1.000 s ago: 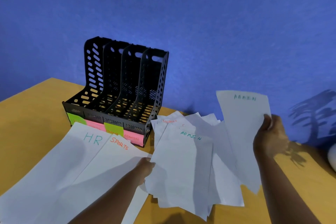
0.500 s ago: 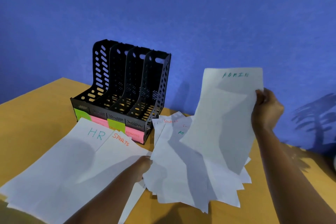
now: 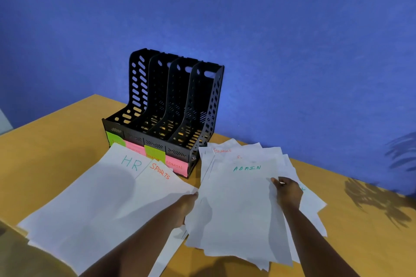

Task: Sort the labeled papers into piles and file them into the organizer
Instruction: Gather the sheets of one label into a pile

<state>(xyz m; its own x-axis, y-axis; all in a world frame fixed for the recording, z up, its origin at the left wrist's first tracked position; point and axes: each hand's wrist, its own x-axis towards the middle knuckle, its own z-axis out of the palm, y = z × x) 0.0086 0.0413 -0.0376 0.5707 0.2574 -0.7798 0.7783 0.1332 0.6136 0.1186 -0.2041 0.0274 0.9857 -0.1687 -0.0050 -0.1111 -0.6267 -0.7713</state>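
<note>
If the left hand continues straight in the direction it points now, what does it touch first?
Probably the black organizer, near its pink ADMIN label. The left hand points up-table along the unsorted stack's edge; depth is uncertain.

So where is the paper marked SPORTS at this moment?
In the head view, the SPORTS paper lies flat on the wooden table, left of centre, overlapping the HR paper on its left, just in front of the black file organizer.

Organizer (image 3: pixel 171 110) stands on table (image 3: pixel 45 141), behind papers. HR sheet (image 3: pixel 94 198) lies front left, SPORTS sheet (image 3: pixel 157 186) beside it. ADMIN stack (image 3: pixel 238 209) lies right, between my hands.
</note>
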